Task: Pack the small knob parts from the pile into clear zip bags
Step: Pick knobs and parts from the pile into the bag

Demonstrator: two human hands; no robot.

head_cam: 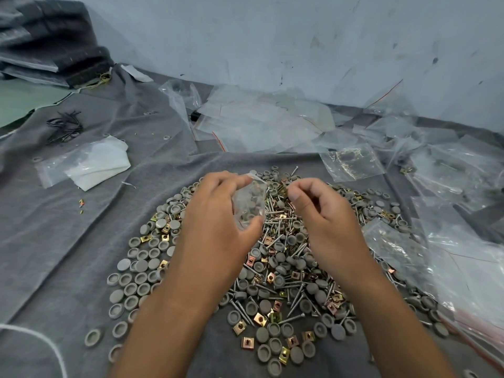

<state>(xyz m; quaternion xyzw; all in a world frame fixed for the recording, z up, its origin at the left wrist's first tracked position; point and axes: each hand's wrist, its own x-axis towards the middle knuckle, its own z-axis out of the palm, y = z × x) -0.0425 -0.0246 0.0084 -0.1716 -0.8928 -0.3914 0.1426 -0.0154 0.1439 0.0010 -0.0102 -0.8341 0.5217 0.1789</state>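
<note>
Forearms reached over the pile (272, 268); left hand (218, 214) gripped a small clear bag (251, 203) holding grey knobs, right hand (321, 211) at three o'clock pinched something unseen. Filling step, apparently; next, drop it into the bag's mouth.

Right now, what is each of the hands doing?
Left hand: grips a small clear zip bag with grey knobs inside.
Right hand: fingertips pinched together over the pile; what they pinch cannot be told.
</note>
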